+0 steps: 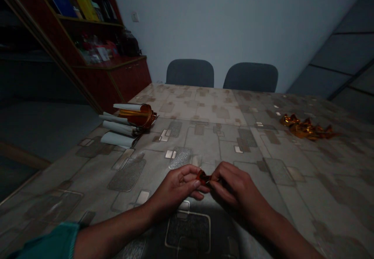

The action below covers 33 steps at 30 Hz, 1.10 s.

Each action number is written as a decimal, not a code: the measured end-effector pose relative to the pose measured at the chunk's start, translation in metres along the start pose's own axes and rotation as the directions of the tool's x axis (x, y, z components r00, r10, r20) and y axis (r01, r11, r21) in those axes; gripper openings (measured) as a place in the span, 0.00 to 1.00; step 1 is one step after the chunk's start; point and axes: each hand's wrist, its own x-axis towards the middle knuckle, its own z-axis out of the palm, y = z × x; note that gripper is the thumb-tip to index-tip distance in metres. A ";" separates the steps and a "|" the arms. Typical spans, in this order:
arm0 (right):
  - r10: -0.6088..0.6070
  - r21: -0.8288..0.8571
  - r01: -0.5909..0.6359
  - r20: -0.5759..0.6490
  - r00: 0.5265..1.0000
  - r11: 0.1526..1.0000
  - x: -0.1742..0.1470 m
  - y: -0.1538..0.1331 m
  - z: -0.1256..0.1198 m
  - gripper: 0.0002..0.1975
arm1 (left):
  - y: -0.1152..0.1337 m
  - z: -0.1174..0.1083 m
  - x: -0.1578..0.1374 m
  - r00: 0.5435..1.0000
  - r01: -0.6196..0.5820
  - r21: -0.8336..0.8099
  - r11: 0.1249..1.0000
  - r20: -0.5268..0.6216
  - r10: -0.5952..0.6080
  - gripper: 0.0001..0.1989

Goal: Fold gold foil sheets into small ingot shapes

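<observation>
1. Left hand [179, 185] and right hand [236, 183] are both pinching one small foil piece [201, 176], fingertips nearly together, just over the near side of the table [216, 146].
2. What could go wrong, imo: thin-looking foil might tear or crease crooked if the two pinches pull unevenly, and dim light won't help.
3. Farther out left: one pile of curled foil sheets [118, 139], overlapping too much for me to count.
4. Off right: one cluster of shiny gold shapes [306, 129], several, exact number unclear.
5. Far side: two chairs [189, 73].
</observation>
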 end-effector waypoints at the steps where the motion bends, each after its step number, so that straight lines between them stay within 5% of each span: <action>1: -0.008 0.001 0.008 -0.004 1.000 1.000 0.000 0.000 0.001 0.09 | 0.000 0.000 0.000 1.000 -0.004 0.002 1.000 0.000 0.004 0.16; 8: -0.069 0.042 0.071 -0.034 0.997 0.997 -0.001 -0.002 0.006 0.08 | 0.004 0.003 0.001 0.997 -0.002 0.016 1.000 -0.080 0.003 0.13; 10: 0.010 0.128 -0.004 -0.048 0.999 0.992 -0.001 -0.004 0.004 0.01 | 0.006 0.003 0.000 0.995 -0.009 0.022 1.000 -0.103 0.011 0.12; 14: 0.250 0.395 -0.233 0.010 0.968 0.889 0.000 -0.008 -0.004 0.13 | 0.009 0.004 -0.002 0.992 -0.026 0.023 0.999 -0.122 0.028 0.10; 17: 0.291 0.476 -0.303 0.100 0.951 0.826 0.000 -0.008 -0.007 0.10 | 0.010 0.004 -0.004 0.994 -0.030 0.016 0.999 -0.103 0.032 0.10; 20: 0.285 0.467 -0.308 0.121 0.951 0.829 0.001 -0.007 -0.006 0.03 | 0.008 0.003 -0.004 0.995 -0.029 0.035 0.999 -0.092 0.033 0.09; 25: 0.294 0.359 -0.294 0.055 0.954 0.886 0.001 -0.006 -0.003 0.06 | 0.006 0.001 -0.002 0.996 -0.016 0.061 0.998 -0.088 0.021 0.09; 33: 0.341 0.387 -0.356 0.108 0.934 0.851 0.001 -0.009 -0.001 0.05 | 0.006 0.001 -0.001 0.998 -0.033 0.019 0.999 -0.060 0.034 0.11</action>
